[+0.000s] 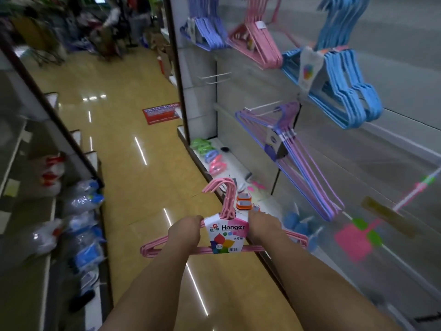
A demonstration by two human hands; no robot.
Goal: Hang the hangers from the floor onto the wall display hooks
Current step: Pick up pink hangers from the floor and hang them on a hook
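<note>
A bundle of pink hangers (224,204) with a white "Hanger" label is held upright in front of me, hooks pointing left. My left hand (185,232) grips its left shoulder and my right hand (262,226) grips the right shoulder beside the label. On the wall display to the right hang a blue bundle (343,84), a pink bundle (257,41), a lilac-blue bundle (207,29) and a thin purple-pink bundle (300,158). An empty white wall hook (216,76) juts out at mid height, left of the blue bundle.
A shiny yellow floor (133,149) runs down the aisle with a red sticker (161,113) on it. Shelves with bagged goods (83,223) line the left. The low right ledge (238,163) carries small coloured items. Blurred people stand at the far end.
</note>
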